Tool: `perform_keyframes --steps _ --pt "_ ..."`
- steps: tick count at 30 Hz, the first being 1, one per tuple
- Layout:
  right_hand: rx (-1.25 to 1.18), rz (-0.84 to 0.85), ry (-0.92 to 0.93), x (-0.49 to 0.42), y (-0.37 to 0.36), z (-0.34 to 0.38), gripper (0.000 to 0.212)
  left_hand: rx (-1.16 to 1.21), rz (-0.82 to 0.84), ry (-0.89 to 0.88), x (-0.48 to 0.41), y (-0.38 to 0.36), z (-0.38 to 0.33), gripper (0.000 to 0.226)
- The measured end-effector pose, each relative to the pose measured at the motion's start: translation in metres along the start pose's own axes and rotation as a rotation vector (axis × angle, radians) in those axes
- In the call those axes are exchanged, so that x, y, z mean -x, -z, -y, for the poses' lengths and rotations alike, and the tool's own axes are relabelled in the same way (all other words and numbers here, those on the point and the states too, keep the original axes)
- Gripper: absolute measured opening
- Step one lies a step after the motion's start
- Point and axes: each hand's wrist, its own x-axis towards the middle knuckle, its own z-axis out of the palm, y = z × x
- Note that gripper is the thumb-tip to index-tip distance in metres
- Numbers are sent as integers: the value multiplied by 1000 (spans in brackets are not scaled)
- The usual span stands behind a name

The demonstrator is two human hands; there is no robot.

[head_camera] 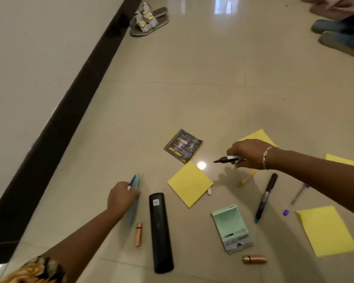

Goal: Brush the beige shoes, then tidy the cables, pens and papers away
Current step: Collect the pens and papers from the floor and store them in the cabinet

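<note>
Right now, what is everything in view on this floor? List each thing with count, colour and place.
papers: 4, yellow, centre, upper right, right edge, lower right
notebook: 1, black, spiral-bound, above centre paper
marker: 1, black, in right hand
green-tipped marker: 1, black, floor, right
blue pens: apparently 2, blurred, in left hand
case: 1, black, lower centre
packet: 1, green, right of case
tubes: 2, copper, left of case, bottom right
yellow pen: 1, below right hand
grey pen: 1, far right
cap: 1, purple, far right
sandals: pair, grey, gold buckles, by wall
shoes: 2, blue, top right, cut off
left hand: grips blue pens
right hand: grips marker
</note>
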Motion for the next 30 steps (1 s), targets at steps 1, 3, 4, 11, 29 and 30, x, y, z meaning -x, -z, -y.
perform_keyframes --steps 1,3,4,11,29,30 --pt "33 -9 4 2 -3 -3 15 17 0 -64 2 3 -8 15" --pt "96 -11 7 2 -13 -11 26 75 47 -183 7 12 -32 11" --pt "120 3 11 1 -20 -13 30 128 96 -221 9 17 -46 10" --pt "143 24 -20 7 -64 -15 38 93 322 -427 25 15 -97 10" --pt "164 -175 215 29 -62 41 25 -1469 573 -1371 25 17 16 25" --pt "160 -167 214 34 -66 40 25 -1417 537 -1416 23 17 15 22"
